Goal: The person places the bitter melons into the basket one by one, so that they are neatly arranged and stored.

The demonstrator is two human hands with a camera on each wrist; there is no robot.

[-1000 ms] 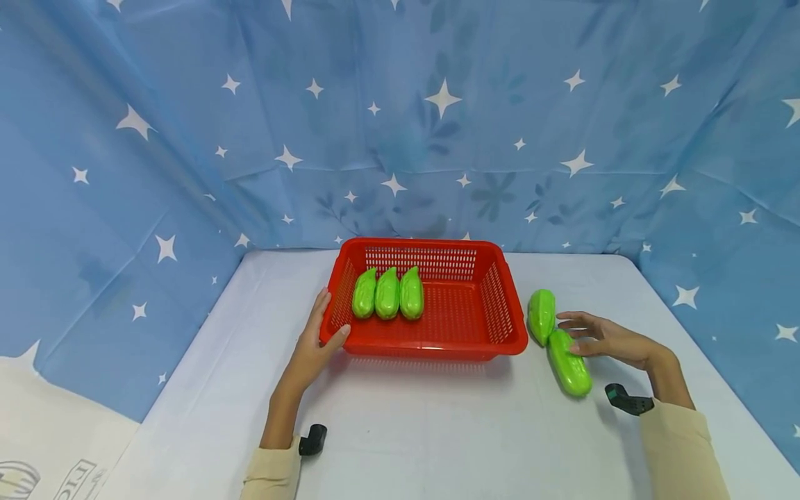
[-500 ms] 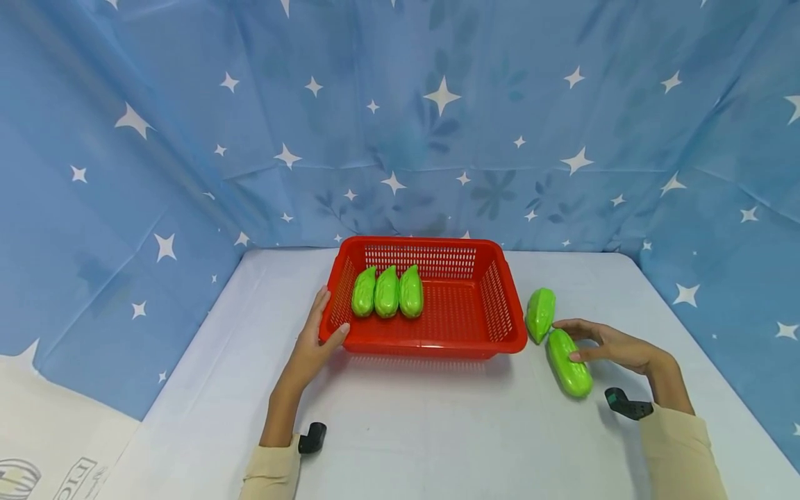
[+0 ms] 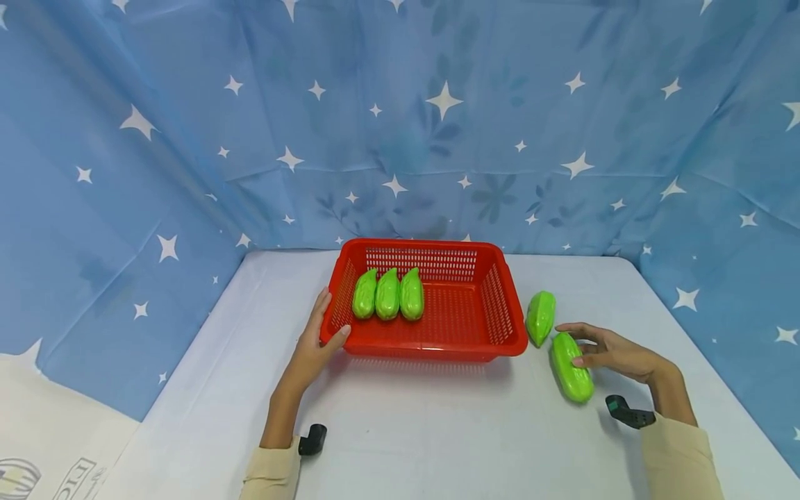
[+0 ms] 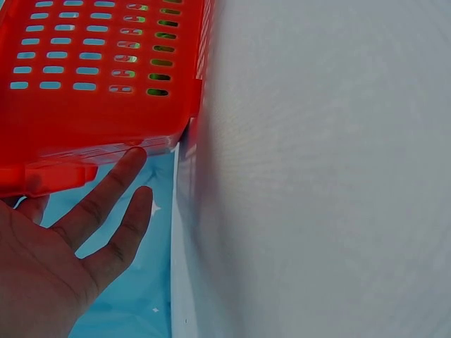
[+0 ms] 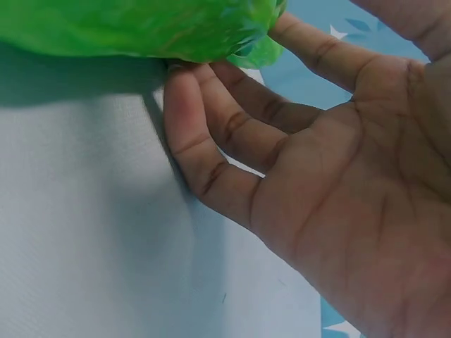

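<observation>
A red plastic basket (image 3: 437, 347) with slotted walls stands on the white table. Inside it, at the left, several glossy green gourd-shaped vegetables (image 3: 387, 295) lie side by side. My left hand (image 3: 314, 344) rests against the basket's left front corner, thumb over the rim and fingers fairly straight; in the left wrist view two fingers (image 4: 116, 201) extend beneath the rim. Right of the basket, my right hand (image 3: 615, 353) holds a green gourd-shaped vegetable (image 3: 571, 371), thumb on its side and fingers curled at its far end. Another, ridged green vegetable (image 3: 540, 317) lies just beyond.
A blue curtain (image 3: 400, 139) with white stars closes off the back and sides of the table (image 3: 437, 430). The right part of the basket's floor (image 3: 453, 312) shows bare red mesh.
My right hand has drawn slightly toward me and its thumb has settled on the near vegetable. The far vegetable has turned a little and a gap has opened between the two. My left hand stays put.
</observation>
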